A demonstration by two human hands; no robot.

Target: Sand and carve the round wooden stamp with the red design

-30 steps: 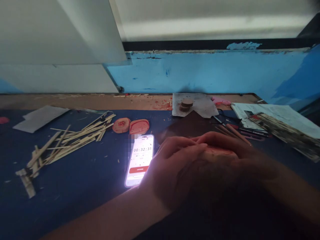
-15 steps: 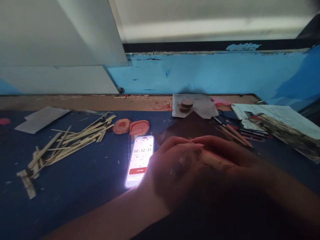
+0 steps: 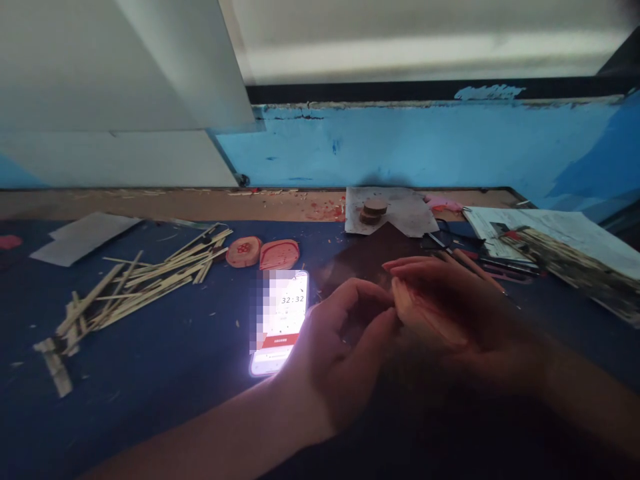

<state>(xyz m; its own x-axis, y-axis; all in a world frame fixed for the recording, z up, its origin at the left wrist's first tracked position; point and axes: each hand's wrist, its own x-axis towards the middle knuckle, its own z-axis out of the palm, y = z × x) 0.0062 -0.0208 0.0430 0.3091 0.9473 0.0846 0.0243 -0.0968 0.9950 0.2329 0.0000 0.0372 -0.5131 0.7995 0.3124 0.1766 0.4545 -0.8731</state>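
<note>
In my right hand (image 3: 465, 313) is a pale, flat piece with red marks (image 3: 425, 317), its fingers wrapped over the far side. My left hand (image 3: 345, 340) has its fingers and thumb curled together, with the tips closed at the left edge of that piece. Deep shadow hides the underside of both hands. Beside my left wrist lies a lit phone (image 3: 286, 320) showing a running timer. Just beyond the phone are a round red-marked disc (image 3: 243, 252) and a squarer red-marked piece (image 3: 279, 255), side by side.
Thin wooden sticks (image 3: 150, 287) lie heaped on the blue mat (image 3: 165, 380) at left, near folded paper (image 3: 87, 237). Two stacked brown discs (image 3: 373, 210) rest on a white sheet (image 3: 410, 207) at the back. Pen-like tools (image 3: 477, 270) and a stick bundle (image 3: 575, 273) are at right.
My hands have parted somewhat: the left has drawn back from over the piece to its edge, and the right has turned, exposing more of it. The phone's timer has advanced one second.
</note>
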